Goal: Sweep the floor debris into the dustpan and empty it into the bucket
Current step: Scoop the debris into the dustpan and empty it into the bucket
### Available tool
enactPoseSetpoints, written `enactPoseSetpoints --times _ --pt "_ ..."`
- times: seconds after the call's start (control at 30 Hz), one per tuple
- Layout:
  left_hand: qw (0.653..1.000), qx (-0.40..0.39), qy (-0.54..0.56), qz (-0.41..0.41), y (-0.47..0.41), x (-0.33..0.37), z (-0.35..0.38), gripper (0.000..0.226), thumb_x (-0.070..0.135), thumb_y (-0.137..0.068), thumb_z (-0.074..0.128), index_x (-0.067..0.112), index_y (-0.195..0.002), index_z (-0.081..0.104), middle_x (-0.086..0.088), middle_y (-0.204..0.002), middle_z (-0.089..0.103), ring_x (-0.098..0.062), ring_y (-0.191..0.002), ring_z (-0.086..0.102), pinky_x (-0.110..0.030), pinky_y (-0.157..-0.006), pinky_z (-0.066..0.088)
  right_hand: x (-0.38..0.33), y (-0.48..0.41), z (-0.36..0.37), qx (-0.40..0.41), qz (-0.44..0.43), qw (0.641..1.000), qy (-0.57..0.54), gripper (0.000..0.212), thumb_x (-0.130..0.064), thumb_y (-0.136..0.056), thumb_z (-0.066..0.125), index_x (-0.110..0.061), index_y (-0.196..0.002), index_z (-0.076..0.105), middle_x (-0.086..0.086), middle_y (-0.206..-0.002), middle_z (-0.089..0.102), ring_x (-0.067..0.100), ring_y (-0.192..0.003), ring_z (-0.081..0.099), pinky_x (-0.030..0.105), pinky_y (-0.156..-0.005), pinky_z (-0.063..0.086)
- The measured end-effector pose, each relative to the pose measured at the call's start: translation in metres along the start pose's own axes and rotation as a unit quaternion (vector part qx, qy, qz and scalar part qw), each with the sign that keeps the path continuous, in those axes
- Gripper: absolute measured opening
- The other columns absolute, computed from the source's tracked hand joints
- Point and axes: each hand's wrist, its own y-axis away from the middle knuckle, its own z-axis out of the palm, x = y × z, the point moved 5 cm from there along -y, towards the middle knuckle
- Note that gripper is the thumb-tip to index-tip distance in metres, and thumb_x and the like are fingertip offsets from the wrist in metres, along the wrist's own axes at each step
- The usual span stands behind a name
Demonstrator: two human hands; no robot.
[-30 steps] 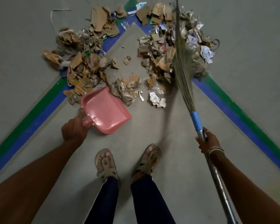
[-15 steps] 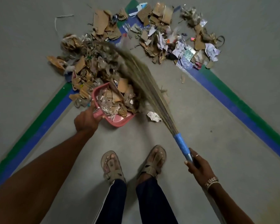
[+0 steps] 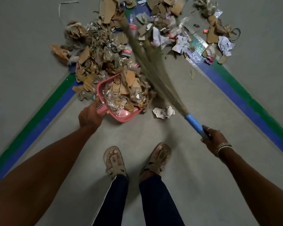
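A pink dustpan (image 3: 124, 117) sits on the grey floor, heaped with cardboard scraps and plastic wrappers. My left hand (image 3: 90, 115) grips its handle at the near left. My right hand (image 3: 212, 137) grips the blue-wrapped neck of a grass broom (image 3: 153, 70). The broom's bristles slant up and left across the pile, their tip blurred. A big heap of cardboard and foil debris (image 3: 95, 53) lies beyond the pan, and crumpled paper and wrappers (image 3: 203, 39) spread to the right. One crumpled paper ball (image 3: 163, 112) lies just right of the pan. No bucket is in view.
Green and blue floor stripes (image 3: 245, 95) form a V whose point lies under the debris. My two sandalled feet (image 3: 134, 160) stand just behind the dustpan. A thin white strip (image 3: 62, 7) lies on the floor at the far left.
The broom swept from the right pile leftward and pushed debris into the formerly empty dustpan. Since half a second ago its bristles have swung back toward the middle of the pile.
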Motion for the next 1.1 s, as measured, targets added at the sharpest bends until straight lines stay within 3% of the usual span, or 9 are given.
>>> enactPoseSetpoints --times 0.13,0.27,0.37,0.47,0.67,0.8,0.87,0.97,1.1 --pt "1.0 0.006 0.001 -0.021 0.006 0.004 0.0 0.071 0.053 -0.082 0.075 0.023 -0.14 0.05 -0.016 -0.108 0.07 -0.039 -0.096 0.066 -0.04 -0.076 0.05 0.006 0.024 0.037 -0.073 -0.02 0.997 0.016 0.066 -0.002 -0.077 0.078 -0.011 -0.139 0.055 0.012 -0.129 0.065 0.03 -0.118 0.062 0.044 -0.103 0.049" --pt "0.999 0.015 -0.001 -0.032 0.011 0.0 -0.001 0.077 0.057 -0.082 0.073 0.028 -0.147 0.044 -0.015 -0.109 0.071 -0.037 -0.095 0.066 -0.04 -0.077 0.052 -0.01 0.054 0.06 -0.093 -0.035 0.995 -0.016 0.064 0.001 -0.079 0.076 -0.009 -0.139 0.054 0.001 -0.126 0.063 0.014 -0.115 0.059 0.02 -0.096 0.042" --pt "0.999 0.019 0.009 -0.027 0.018 -0.001 -0.004 0.082 0.057 -0.081 0.073 0.031 -0.151 0.038 -0.015 -0.107 0.071 -0.036 -0.092 0.067 -0.04 -0.076 0.054 -0.008 0.07 0.07 -0.08 -0.019 0.995 -0.061 0.063 0.002 -0.08 0.075 -0.011 -0.138 0.055 0.002 -0.129 0.063 0.016 -0.117 0.06 0.026 -0.1 0.045" --pt "0.999 0.022 0.025 -0.034 0.03 -0.002 -0.012 0.084 0.056 -0.08 0.074 0.031 -0.152 0.037 -0.015 -0.107 0.071 -0.036 -0.092 0.067 -0.04 -0.076 0.054 -0.012 0.086 0.065 -0.063 -0.013 0.995 -0.081 0.063 0.001 -0.08 0.075 -0.014 -0.138 0.055 0.004 -0.127 0.065 0.02 -0.114 0.062 0.035 -0.102 0.048" --pt "0.995 0.028 0.077 -0.062 0.076 -0.004 -0.049 0.083 0.058 -0.078 0.075 0.032 -0.148 0.04 -0.012 -0.104 0.072 -0.032 -0.089 0.068 -0.038 -0.074 0.055 -0.036 0.131 0.031 -0.058 -0.033 0.994 -0.083 0.069 -0.012 -0.085 0.069 -0.044 -0.142 0.047 -0.011 -0.125 0.066 0.01 -0.097 0.062 0.033 -0.09 0.053" --pt "0.991 0.031 0.108 -0.077 0.112 -0.012 -0.092 0.081 0.063 -0.078 0.072 0.03 -0.146 0.045 -0.012 -0.108 0.072 -0.032 -0.093 0.067 -0.038 -0.074 0.054 -0.068 0.178 0.004 -0.064 -0.083 0.99 -0.097 0.068 -0.012 -0.087 0.068 -0.042 -0.143 0.046 -0.02 -0.132 0.059 0.004 -0.108 0.061 0.024 -0.091 0.047" --pt "0.988 0.03 0.117 -0.092 0.132 -0.017 -0.117 0.083 0.065 -0.077 0.073 0.031 -0.146 0.045 -0.011 -0.112 0.071 -0.033 -0.096 0.067 -0.038 -0.075 0.053 -0.084 0.205 -0.007 -0.053 -0.09 0.989 -0.102 0.056 -0.027 -0.092 0.066 -0.042 -0.143 0.047 -0.018 -0.121 0.066 0.002 -0.098 0.063 0.026 -0.087 0.051" --pt "0.984 0.025 0.133 -0.113 0.164 -0.025 -0.158 0.084 0.065 -0.075 0.074 0.033 -0.147 0.045 -0.011 -0.119 0.07 -0.034 -0.102 0.065 -0.038 -0.077 0.052 -0.11 0.252 -0.024 -0.035 -0.074 0.988 -0.132 0.043 -0.034 -0.097 0.059 -0.037 -0.14 0.053 -0.021 -0.076 0.063 -0.007 -0.064 0.056 0.016 -0.064 0.046" --pt "0.98 0.015 0.154 -0.125 0.213 -0.039 -0.216 0.082 0.067 -0.076 0.071 0.037 -0.147 0.044 -0.009 -0.123 0.068 -0.034 -0.107 0.064 -0.038 -0.079 0.051 -0.141 0.321 -0.049 -0.026 -0.093 0.985 -0.141 0.041 -0.032 -0.097 0.059 -0.03 -0.138 0.057 -0.025 -0.062 0.051 -0.011 -0.062 0.055 0.01 -0.062 0.04"
